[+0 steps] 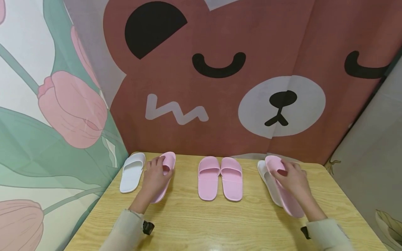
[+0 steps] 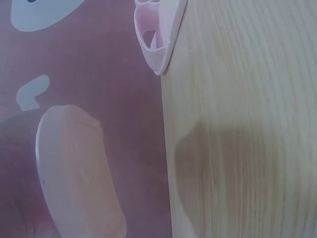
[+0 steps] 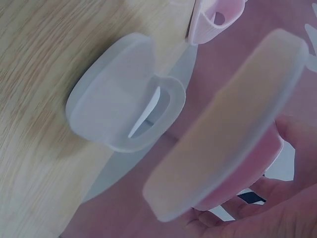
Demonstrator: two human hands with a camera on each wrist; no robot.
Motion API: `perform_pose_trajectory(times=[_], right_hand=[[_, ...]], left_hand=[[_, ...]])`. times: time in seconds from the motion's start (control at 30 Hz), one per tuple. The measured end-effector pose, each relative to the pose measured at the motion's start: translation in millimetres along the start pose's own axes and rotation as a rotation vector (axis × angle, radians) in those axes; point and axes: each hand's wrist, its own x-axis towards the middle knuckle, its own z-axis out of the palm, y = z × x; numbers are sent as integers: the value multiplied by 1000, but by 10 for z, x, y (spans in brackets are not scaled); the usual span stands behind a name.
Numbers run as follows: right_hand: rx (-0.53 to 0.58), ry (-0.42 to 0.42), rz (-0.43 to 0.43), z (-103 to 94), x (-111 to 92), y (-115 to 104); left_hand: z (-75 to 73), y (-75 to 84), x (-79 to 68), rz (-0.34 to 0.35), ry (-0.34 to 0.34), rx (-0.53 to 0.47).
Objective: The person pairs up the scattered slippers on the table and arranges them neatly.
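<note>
My left hand [image 1: 154, 178] grips a pink slipper [image 1: 170, 159] by its strap, just right of a white slipper [image 1: 132, 177]. In the left wrist view this pink slipper [image 2: 81, 173] is raised off the table, its sole toward the camera. At the right, my right hand [image 1: 293, 179] holds another pink slipper [image 1: 290, 202] by the strap, partly covering a second white slipper [image 1: 272, 188]. The right wrist view shows the held slipper [image 3: 228, 129] apart from the white one [image 3: 111, 94]. Between the hands lie two pink slippers [image 1: 208, 188] [image 1: 232, 188], side by side, toes toward the wall.
The slippers are along the far edge of a wooden table [image 1: 204, 223]. Behind it hangs a cloth with a bear print [image 1: 176, 80]. A tulip-print cloth [image 1: 72, 108] closes the left side and a grey cloth [image 1: 370, 146] the right.
</note>
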Motion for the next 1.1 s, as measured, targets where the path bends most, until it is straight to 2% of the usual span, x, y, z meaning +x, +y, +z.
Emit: perform_pose_trajectory(times=[0.6, 1.1], right_hand=[[26, -8, -27, 147, -11, -212], [53, -9, -45, 261, 9, -486]], left_hand=[[1, 50, -28, 5, -5, -18], [23, 55, -58, 23, 22, -35]])
